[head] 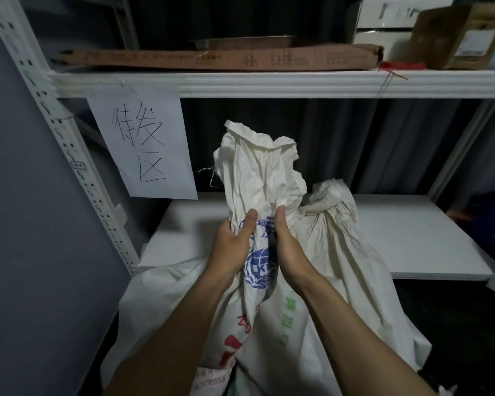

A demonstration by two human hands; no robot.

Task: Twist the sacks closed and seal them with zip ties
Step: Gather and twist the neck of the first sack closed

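The upper shelf [297, 84] at twelve o'clock bears a long flat cardboard box [212, 60], with a white box [383, 21] and a brown package [457, 38] toward one o'clock, while the lower white board [412, 238] spreads toward three o'clock.

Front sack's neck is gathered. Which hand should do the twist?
Right, probably. The right hand wraps the middle of the bunched neck of the front sack; the left hand grips only its left edge and can steady it.
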